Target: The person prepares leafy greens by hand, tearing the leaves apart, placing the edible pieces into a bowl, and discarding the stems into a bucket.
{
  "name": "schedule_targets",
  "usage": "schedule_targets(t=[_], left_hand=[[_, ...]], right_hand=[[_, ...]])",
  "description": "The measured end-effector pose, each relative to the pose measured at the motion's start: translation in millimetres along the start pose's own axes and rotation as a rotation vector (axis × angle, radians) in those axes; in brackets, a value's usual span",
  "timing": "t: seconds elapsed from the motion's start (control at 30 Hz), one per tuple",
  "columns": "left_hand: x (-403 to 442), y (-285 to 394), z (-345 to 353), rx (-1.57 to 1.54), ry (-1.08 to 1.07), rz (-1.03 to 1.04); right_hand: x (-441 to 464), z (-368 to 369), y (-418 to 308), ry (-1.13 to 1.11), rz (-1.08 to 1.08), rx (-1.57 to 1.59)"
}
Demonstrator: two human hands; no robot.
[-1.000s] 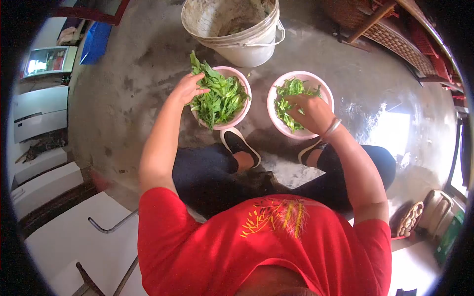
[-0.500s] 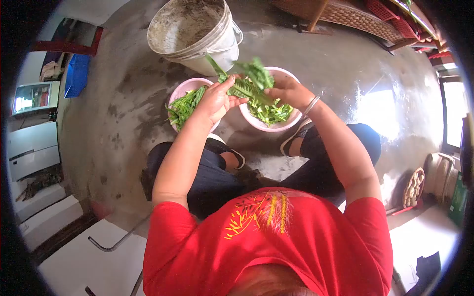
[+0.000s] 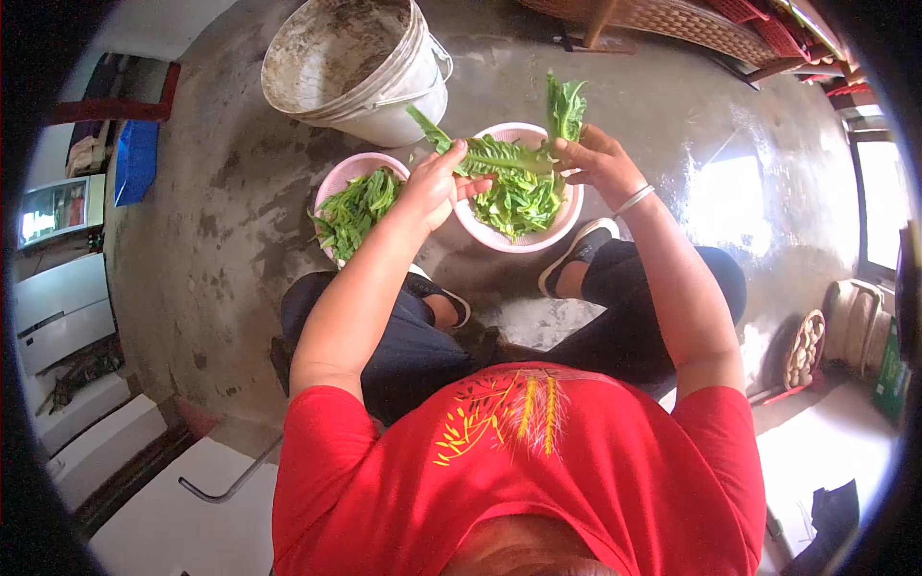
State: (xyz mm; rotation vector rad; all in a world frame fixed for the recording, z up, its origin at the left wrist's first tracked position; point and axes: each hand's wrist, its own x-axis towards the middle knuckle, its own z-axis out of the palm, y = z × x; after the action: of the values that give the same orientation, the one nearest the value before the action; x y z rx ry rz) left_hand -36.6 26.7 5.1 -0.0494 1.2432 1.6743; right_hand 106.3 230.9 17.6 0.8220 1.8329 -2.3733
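My left hand (image 3: 434,187) is closed on a long green leafy vegetable (image 3: 509,154), its tip sticking up past my thumb. Facing it, my right hand (image 3: 603,165) pinches the greens near their other end, where a leafy part (image 3: 566,106) stands upright. I cannot tell whether this is one bent piece or two. Below the held greens is a pink basin (image 3: 466,219) with torn green leaves (image 3: 523,204) in it. Near my left wrist stands another pink basin (image 3: 331,178), heaped with leaves (image 3: 355,216).
A dirty white bucket (image 3: 403,110) with a wire handle stands beyond the basins on the wet grey floor (image 3: 221,259). My feet (image 3: 576,257) are close to the basins. Woven furniture (image 3: 663,24) is at the back right, and a blue box-like item (image 3: 135,161) at the left.
My right hand has moved right and slightly up, away from my left hand. The greens now stretch between the hands, with a leafy part upright at the right. The view has shifted slightly.
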Motion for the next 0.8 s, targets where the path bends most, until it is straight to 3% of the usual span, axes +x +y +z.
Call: schedule_targets(t=[0.37, 0.43, 0.5, 0.6, 0.73, 0.8], left_hand=[[12, -20, -9, 0.208, 0.015, -0.023], [13, -25, -7, 0.445, 0.015, -0.009], [6, -24, 7, 0.714, 0.106, 0.016], [4, -26, 11, 0.739, 0.055, 0.203], [-2, -21, 22, 0.507, -0.2, 0.181], [-5, -24, 22, 0.497, -0.131, 0.19]], right_hand=[[1, -4, 1, 0.087, -0.112, 0.219], [-2, 0, -3, 0.076, -0.136, 0.22], [-3, 7, -5, 0.069, -0.129, 0.046], [5, 13, 12, 0.07, -0.159, -0.116], [14, 27, 31, -0.023, -0.332, -0.318], [16, 31, 35, -0.041, -0.422, -0.435]])
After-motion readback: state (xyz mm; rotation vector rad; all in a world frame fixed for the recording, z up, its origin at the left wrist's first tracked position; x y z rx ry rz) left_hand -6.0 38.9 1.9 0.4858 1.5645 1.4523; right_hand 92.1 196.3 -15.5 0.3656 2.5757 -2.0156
